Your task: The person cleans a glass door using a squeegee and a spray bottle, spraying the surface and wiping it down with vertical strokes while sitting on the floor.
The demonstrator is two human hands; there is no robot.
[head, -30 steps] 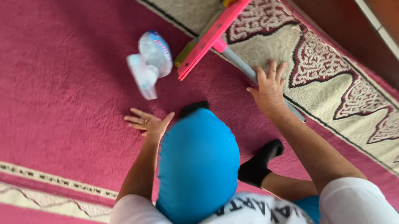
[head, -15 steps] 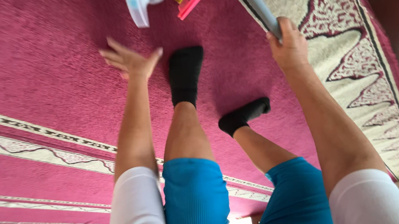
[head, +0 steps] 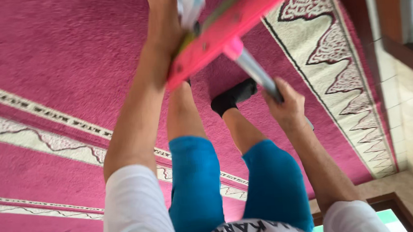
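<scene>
Floor's covered by a big magenta pile carpet (head: 58,73) with cream patterned border bands (head: 328,59). Pale tiled floor (head: 408,92) runs alongside, next to dark wooden trim (head: 388,6).

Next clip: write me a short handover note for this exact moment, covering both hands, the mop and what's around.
Right hand: closed around the grey mop handle, mop lifted off the carpet.
Left hand: up at the pink mop head, beside a pale plastic item; its grip is partly out of frame, so unclear.
Surroundings: pink patterned carpet below, black-socked foot on it.
Done: mop raised. Left: cannot be judged from this view.
</scene>
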